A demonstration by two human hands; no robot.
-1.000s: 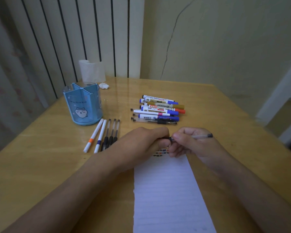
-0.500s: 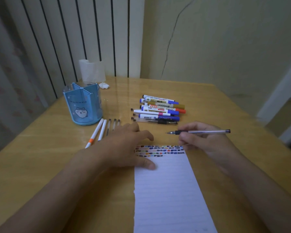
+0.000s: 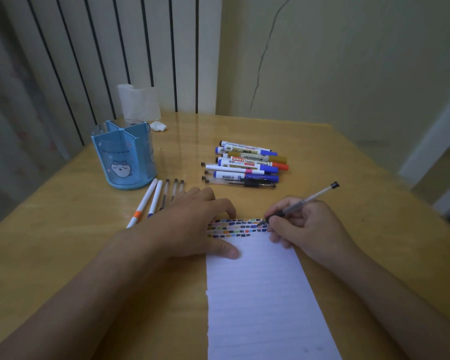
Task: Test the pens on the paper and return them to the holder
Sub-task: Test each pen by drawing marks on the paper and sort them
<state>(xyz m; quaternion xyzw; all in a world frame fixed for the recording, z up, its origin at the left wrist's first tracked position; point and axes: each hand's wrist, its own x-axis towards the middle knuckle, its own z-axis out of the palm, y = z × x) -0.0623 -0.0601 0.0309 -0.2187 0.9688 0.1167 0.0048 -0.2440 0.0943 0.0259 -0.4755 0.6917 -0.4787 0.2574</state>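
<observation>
Right hand [image 3: 307,227] has come down from mid-air: clear pen [image 3: 300,203] it grips now has tip on paper [image 3: 260,294] at the colour marks. Left hand [image 3: 190,224] unchanged, fingers flat on paper's top-left corner. Holder [image 3: 124,157] sits far-left on table [image 3: 50,242], apart from hands.

Paper strip [image 3: 260,294] on table [image 3: 50,229] at centre; holder [image 3: 124,157] at 10 o'clock, loose pens [image 3: 153,198] just before it, marker pile [image 3: 247,165] at 12, tissue roll [image 3: 138,102] behind holder.
</observation>
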